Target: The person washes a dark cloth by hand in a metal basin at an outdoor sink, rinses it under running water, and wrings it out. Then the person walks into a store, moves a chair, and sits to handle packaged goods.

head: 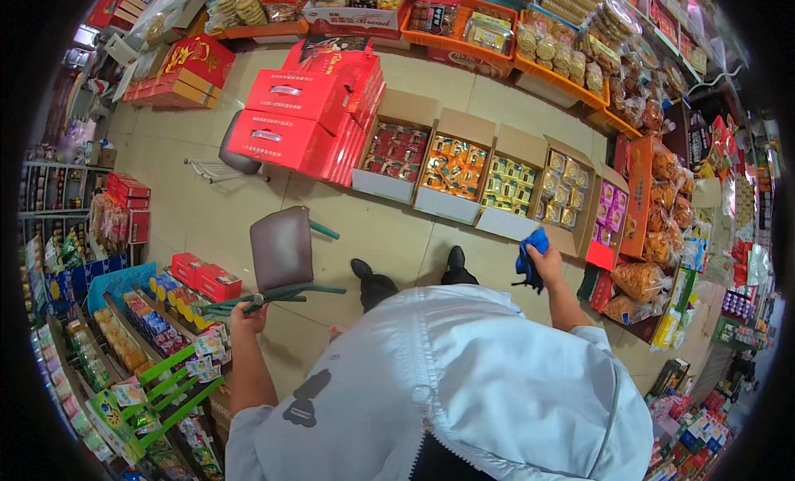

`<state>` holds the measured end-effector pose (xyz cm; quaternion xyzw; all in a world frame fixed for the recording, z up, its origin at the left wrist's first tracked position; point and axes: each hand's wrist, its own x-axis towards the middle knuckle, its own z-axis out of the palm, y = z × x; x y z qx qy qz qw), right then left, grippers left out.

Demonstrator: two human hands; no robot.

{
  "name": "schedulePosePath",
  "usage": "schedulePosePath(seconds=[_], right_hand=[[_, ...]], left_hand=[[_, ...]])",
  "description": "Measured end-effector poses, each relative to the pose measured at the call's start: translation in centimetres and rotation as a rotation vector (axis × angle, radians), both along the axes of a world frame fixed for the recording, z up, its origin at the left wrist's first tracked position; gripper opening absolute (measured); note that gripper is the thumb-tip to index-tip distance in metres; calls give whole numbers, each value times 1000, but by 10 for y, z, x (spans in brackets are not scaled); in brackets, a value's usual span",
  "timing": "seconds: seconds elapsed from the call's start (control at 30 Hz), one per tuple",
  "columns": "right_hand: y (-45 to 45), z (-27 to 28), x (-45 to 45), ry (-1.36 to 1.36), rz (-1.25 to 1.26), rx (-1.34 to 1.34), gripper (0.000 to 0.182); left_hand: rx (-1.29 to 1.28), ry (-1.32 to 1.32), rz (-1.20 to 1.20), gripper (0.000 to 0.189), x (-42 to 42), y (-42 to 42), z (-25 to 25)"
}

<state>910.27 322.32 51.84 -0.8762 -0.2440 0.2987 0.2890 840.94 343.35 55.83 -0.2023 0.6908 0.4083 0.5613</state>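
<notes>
My left hand (247, 320) grips the green metal tubing of a chair (282, 248), whose padded seat is brown. The chair stands to the left of my shoes. My right hand (548, 265) holds a crumpled blue cloth (530, 257) out to the right, above the floor. Just beyond the cloth stands a row of open cardboard cartons. The nearest ones hold clear-wrapped packs (564, 189) and pink packs (610, 214).
Red gift boxes with handles (292, 117) are stacked ahead, next to a second chair (242, 146). Orange crates (428, 36) of packaged snacks line the far side. Bagged snacks (661, 238) stand at right. A display rack with green bars (163, 412) and red boxes (214, 282) are at left.
</notes>
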Motion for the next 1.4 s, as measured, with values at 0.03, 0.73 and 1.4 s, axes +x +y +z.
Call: schedulePosePath(seconds=[0.03, 0.73, 1.4], right_hand=[[-16, 7, 19, 54, 53, 49, 39], [-242, -1, 166, 66, 168, -203, 40], [-249, -43, 380, 59, 441, -585, 48]], left_hand=[[2, -9, -10, 26, 16, -11, -6], [-109, 88, -271, 37, 333, -145, -119], [-241, 67, -178, 40, 471, -354, -252]])
